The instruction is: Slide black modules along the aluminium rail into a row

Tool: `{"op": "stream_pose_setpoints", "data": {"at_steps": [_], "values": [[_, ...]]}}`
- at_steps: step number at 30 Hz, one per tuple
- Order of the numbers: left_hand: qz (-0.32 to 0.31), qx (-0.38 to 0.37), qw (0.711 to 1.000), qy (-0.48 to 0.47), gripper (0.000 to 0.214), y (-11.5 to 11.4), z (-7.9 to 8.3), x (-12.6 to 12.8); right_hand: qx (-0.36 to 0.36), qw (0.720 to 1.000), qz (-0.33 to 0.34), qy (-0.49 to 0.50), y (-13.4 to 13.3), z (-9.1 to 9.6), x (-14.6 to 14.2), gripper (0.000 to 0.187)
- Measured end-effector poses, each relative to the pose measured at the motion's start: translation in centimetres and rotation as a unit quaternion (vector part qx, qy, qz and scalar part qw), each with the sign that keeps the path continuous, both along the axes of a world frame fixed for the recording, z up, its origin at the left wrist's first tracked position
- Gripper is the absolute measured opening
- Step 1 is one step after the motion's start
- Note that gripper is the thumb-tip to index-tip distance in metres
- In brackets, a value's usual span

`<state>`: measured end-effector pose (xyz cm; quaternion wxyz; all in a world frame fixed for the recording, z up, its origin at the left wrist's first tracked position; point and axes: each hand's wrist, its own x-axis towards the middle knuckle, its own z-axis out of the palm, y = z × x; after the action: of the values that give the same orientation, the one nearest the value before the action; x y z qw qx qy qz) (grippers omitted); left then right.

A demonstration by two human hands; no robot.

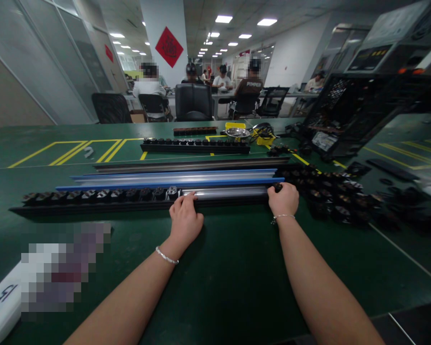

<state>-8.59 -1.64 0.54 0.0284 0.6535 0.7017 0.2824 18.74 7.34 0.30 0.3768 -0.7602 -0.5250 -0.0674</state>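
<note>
A long black rail (233, 202) with a shiny inner channel lies across the green table in front of me. Small black round parts (145, 193) sit in a row along its left half. My left hand (187, 218) grips the rail's near side, its fingertips over the edge just right of the last seated part. At the rail's right end, my right hand (285, 199) pinches a small black part (278, 187), mostly hidden by the fingers. Whether this part touches the rail, I cannot tell.
Behind lie blue-edged rails (179, 178) and a second filled black rail (197, 147). Many loose black parts (334, 196) are heaped at right, below an open computer case (345, 110). A metal dish (237, 132) stands farther back. A white object (3, 299) is at lower left.
</note>
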Motion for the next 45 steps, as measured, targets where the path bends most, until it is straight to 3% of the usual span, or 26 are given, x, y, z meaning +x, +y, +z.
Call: {"op": "stream_pose_setpoints", "data": {"at_steps": [31, 45], "values": [[0.002, -0.007, 1.000, -0.005, 0.053, -0.1, 0.2, 0.0, 0.003, 0.998, 0.000, 0.056, 0.5, -0.1, 1.2, 0.034], [0.005, 0.007, 1.000, 0.007, 0.050, -0.1, -0.1, 0.0, 0.026, 0.997, 0.006, 0.069, 0.9, -0.4, 1.8, 0.028]]}}
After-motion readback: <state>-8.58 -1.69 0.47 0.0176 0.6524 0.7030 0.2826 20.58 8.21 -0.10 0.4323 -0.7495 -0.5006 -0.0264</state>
